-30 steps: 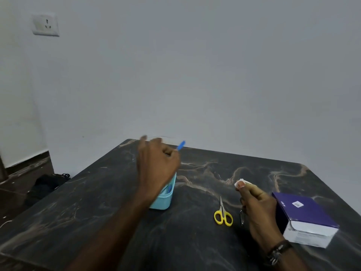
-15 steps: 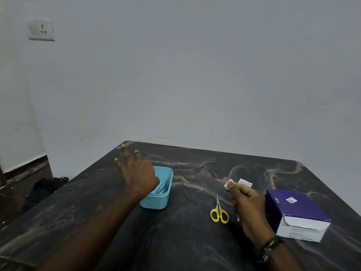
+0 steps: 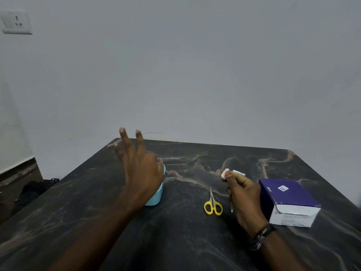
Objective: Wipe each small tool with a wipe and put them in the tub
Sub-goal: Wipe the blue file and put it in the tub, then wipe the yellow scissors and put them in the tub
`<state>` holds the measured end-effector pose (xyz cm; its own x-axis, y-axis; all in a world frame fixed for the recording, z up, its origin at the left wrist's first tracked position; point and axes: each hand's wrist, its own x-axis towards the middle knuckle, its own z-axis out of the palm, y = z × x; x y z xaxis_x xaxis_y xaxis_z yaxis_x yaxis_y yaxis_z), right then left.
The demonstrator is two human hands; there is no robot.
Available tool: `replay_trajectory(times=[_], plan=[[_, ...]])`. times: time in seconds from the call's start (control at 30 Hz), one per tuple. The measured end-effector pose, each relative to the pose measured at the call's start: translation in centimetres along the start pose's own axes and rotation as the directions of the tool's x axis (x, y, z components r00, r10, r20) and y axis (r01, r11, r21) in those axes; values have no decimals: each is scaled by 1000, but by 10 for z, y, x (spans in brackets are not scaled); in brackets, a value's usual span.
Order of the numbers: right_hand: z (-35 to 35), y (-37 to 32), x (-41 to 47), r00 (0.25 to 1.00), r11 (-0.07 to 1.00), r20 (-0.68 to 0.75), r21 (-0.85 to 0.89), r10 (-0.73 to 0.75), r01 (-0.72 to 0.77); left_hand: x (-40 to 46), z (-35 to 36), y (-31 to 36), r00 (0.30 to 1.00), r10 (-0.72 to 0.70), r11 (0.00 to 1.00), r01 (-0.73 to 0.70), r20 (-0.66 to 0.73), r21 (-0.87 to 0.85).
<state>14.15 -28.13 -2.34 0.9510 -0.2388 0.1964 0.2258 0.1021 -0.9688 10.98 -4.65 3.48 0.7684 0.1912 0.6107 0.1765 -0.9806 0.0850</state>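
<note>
Left hand: my left hand is raised at centre-left of the frame, fingers spread and straight, holding nothing; it covers most of the tub from my view.
Tub: the light blue tub sits on the desk just behind and under that hand; I see only its right wall and near corner, and cannot tell what lies inside.
Right hand: my right hand is at centre-right, fingers curled, thumb and forefinger pinching a small white wipe at its top.
Scissors: yellow-handled scissors lie flat on the desk between the tub and my right hand, blades pointing toward the wall.
Metal tool: a thin metal tool shows just left of my right palm; I cannot tell whether the hand touches it.
Box: a purple and white box rests on the desk just right of my right hand.
Desk: dark marbled desk fills the lower frame.
Wall: a socket sits in the upper left of the frame.
Wrist: a dark band circles my right wrist.
</note>
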Motion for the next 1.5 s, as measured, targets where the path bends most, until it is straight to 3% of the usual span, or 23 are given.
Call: replay_trajectory(times=[0.07, 0.17, 0.23, 0.3, 0.37, 0.5, 0.67, 0.9, 1.0, 1.07, 1.17, 1.23, 1.37, 1.5], plan=[[0, 1, 0, 1000, 1000, -6, 5, -14, 14, -9, -2, 19, 964, 132, 972, -171, -230, -159], [-1, 2, 1, 1000, 999, -18, 24, -23, 23, -25, -1, 51, 935, 213, 893, -304, -284, -331], [-2, 2, 1, 999, 999, -31, 32, -22, 23, -36, 0, 70, 956, 251, 848, -293, -153, -441], [-2, 3, 2, 999, 999, -39, 36, -24, 25, -44, 9, 84, 961, 252, 851, -164, 115, -500], [-2, 3, 3, 999, 999, -41, 32, -21, 23, -46, 18, 93, 913, 206, 877, -12, 353, -480], [-2, 4, 3, 999, 1000, -35, 16, -12, 12, -43, 25, 97, 806, 150, 899, 131, 573, -419], [-2, 3, 3, 1000, 1000, -20, 7, -20, 20, -35, 27, 99, 692, 106, 862, 295, 714, -414], [-3, 6, 4, 1000, 999, -8, -17, -29, 29, -32, 26, 104, 644, 160, 881, 249, 749, -402], [-4, 7, 4, 999, 999, -5, -21, -39, 39, -30, 29, 104, 666, 160, 871, 253, 729, -422], [-4, 7, 4, 999, 999, -5, -27, -42, 42, -29, 37, 101, 716, 140, 830, 293, 684, -475], [-2, 7, 4, 999, 999, 3, -15, -38, 38, -29, 50, 98, 870, 69, 690, 312, 489, -653], [-1, 6, 2, 999, 999, 20, -22, -36, 36, -32, 54, 97, 925, -7, 543, 323, 381, -775], [-1, 2, -2, 987, 999, 162, -31, 21, -16, -39, 62, 99, 954, -80, 351, 299, 289, -887], [2, 2, -4, 968, 996, 238, -54, 79, -68, -43, 61, 99, 963, -92, 236, 268, 253, -934]])
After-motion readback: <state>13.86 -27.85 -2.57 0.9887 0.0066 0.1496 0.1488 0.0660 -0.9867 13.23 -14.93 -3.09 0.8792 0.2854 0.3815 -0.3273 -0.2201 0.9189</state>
